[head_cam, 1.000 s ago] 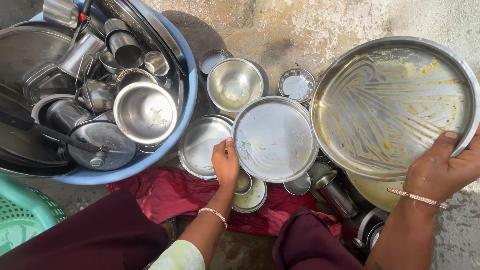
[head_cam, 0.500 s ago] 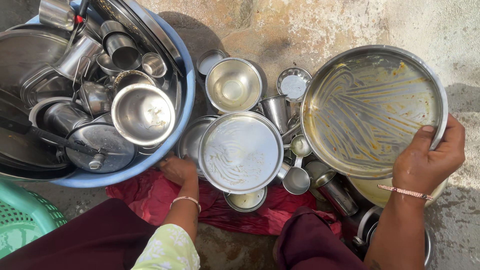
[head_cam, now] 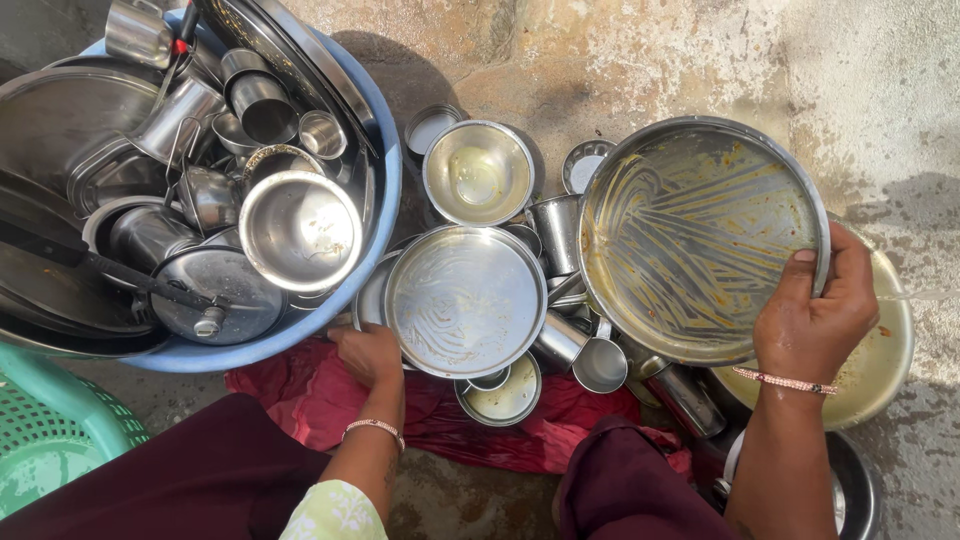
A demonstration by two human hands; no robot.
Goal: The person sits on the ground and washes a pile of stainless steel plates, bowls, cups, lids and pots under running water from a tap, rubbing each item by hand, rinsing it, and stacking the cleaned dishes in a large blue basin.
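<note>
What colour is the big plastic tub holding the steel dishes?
Blue plastic tub, clearest in the head view.

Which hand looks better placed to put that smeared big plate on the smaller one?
Right, probably. The right hand already grips the rim of the big plate, tilted just beside the smaller plate. The left hand only holds the smaller plate's lower left edge.

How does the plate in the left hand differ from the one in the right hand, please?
The right hand grips a big plate, wider than the small plate at the left hand. The big plate carries yellow-brown smears; the small plate shows pale streaks. The big plate is tilted up; the small plate lies flatter. Both are round, rimmed steel.
</note>
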